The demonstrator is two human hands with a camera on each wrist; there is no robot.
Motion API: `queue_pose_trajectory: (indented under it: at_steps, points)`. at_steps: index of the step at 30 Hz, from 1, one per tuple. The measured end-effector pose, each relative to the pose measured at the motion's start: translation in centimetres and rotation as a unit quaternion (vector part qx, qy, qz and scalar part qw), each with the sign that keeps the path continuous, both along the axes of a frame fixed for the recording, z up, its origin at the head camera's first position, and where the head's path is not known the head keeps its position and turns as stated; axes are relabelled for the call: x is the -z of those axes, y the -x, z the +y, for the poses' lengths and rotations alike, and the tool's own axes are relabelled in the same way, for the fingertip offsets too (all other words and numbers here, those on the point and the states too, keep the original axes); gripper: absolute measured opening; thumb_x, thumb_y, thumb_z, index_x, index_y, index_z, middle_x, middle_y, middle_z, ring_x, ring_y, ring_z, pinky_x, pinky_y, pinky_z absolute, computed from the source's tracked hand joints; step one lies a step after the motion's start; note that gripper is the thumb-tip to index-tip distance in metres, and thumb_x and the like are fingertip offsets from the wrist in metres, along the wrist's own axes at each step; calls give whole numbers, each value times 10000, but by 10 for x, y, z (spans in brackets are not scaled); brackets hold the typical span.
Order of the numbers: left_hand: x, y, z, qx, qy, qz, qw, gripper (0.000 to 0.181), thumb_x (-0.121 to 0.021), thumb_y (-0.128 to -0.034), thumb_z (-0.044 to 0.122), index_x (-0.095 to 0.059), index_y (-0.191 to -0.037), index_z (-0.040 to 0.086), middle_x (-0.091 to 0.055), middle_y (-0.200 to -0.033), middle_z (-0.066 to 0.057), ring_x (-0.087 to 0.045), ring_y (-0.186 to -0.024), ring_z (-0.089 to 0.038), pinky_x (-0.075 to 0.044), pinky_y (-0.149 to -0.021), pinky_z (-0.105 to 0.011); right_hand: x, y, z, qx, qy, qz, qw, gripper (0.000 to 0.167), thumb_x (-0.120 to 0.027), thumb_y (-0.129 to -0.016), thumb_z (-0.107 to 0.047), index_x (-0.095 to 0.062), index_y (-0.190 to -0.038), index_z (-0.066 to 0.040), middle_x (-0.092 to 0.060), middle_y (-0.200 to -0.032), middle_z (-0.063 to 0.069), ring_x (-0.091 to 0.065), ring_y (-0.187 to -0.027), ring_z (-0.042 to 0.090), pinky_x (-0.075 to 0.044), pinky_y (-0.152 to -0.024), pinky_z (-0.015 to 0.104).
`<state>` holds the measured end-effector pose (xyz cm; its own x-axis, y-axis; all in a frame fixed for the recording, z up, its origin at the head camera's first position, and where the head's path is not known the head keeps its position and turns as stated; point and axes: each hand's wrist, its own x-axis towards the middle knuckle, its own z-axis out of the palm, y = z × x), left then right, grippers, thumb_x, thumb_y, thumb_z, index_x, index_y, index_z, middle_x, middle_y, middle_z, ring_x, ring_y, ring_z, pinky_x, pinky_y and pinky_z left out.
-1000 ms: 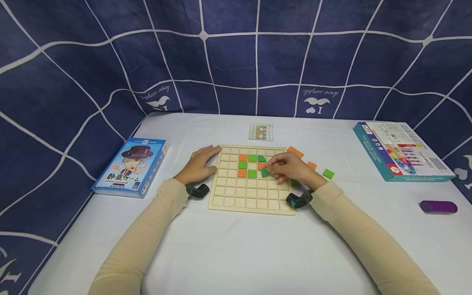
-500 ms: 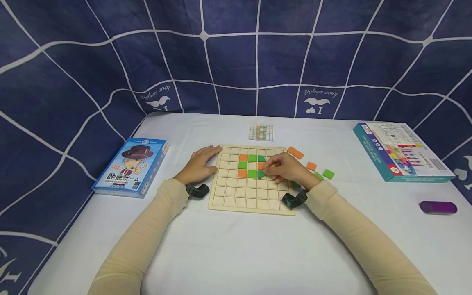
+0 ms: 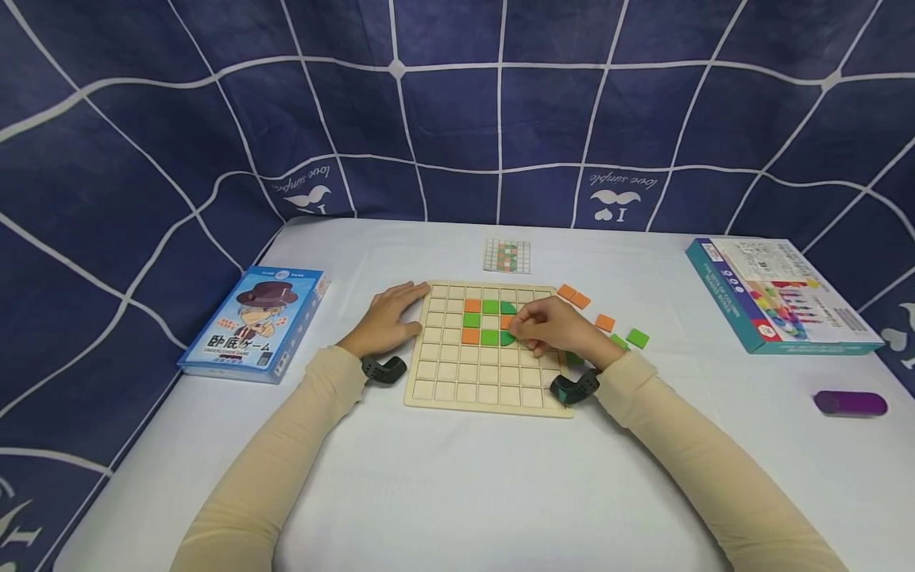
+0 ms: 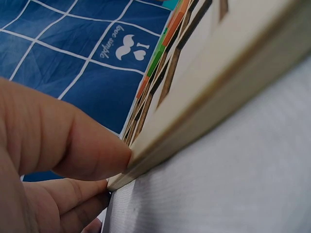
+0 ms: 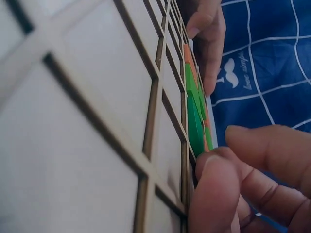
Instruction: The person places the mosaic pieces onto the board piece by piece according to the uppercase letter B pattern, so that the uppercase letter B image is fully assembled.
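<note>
A wooden grid board lies on the white-covered table, with orange and green tiles set in its cells. My left hand rests at the board's left edge, fingers extended; in the left wrist view the thumb touches the rim. Over the board's right half, my right hand has curled fingers and pinches the edge of a dark green rounded tile. That tile lies in its cell in the right wrist view, the thumb and index finger meeting at its near end.
A small pattern card lies behind the board. Loose orange tiles and green tiles lie to the right. A blue game box stands left, a teal box right, near a purple cylinder.
My right hand has moved slightly left and set the dark green rounded tile from a tilt down flat into its cell, below an orange tile. My left hand has stayed at the board's edge.
</note>
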<state>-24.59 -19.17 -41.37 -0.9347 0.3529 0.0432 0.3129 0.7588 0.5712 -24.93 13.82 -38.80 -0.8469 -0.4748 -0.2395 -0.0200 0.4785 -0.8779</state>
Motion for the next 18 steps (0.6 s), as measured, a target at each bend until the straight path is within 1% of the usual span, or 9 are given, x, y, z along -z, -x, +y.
queue_pose_trajectory:
  at_steps: [6, 11, 14, 16, 18]
  points:
    - [-1, -1, 1, -15, 30, -5, 10000, 772, -586, -917, 138, -397, -1650, -14, -365, -1733, -166, -234, -1638, -377, -135, -1320, -556, 2, 0, 8, -160, 474, -197, 9986, 226, -681, -1054, -71, -705, -1210, 90, -640, -809, 81, -599, -659, 136, -581, -611, 225]
    - [-1, -1, 1, -26, 38, -11, 10000, 769, -587, -919, 134, -398, -1650, -14, -367, -1733, -164, -232, -1639, -376, -130, -1322, -555, 2, -2, 20, -334, 769, -231, 9962, 287, -673, -1053, -56, -668, -1280, 119, -684, -903, 94, -609, -683, 129, -579, -627, 227]
    - [0, 0, 0, -21, 30, -18, 10000, 769, -588, -920, 133, -396, -1651, -13, -365, -1734, -163, -231, -1639, -374, -126, -1323, -553, 0, -5, 29, -334, 791, -154, 9962, 308, -673, -1056, -75, -660, -1296, 116, -686, -924, 94, -611, -694, 124, -576, -625, 230]
    - [0, 0, 0, -20, 26, -15, 10000, 770, -588, -921, 135, -396, -1652, -11, -365, -1735, -161, -232, -1640, -372, -127, -1323, -553, -1, -7, 36, -259, 772, -43, 9967, 311, -676, -1056, -89, -668, -1299, 104, -688, -929, 93, -615, -698, 127, -575, -623, 237]
    - [1, 1, 0, -18, 21, -5, 10000, 770, -589, -921, 136, -396, -1653, -9, -365, -1735, -160, -232, -1640, -370, -127, -1322, -554, -1, -8, 43, -140, 727, 79, 9972, 310, -679, -1057, -109, -678, -1295, 89, -676, -895, 101, -614, -695, 130, -569, -618, 243]
